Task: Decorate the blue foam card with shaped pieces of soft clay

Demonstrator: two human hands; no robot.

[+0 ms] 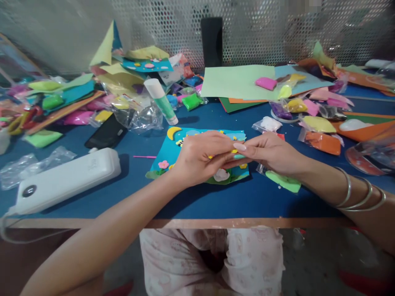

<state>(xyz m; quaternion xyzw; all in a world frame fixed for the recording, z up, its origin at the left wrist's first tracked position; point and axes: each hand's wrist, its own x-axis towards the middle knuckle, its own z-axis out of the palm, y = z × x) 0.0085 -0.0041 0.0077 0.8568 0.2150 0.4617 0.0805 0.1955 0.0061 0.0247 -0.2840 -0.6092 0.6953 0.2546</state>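
Both my left hand [205, 158] and right hand [271, 151] meet, fingers [222, 144] curled close, over clay-decorated blue paper [167, 150]; whether they grip anything, I can't tell.

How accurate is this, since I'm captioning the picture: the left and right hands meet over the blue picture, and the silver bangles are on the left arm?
The arm is wrong: the head view shows the silver bangles on the right arm. The left hand and right hand do meet over the blue picture.
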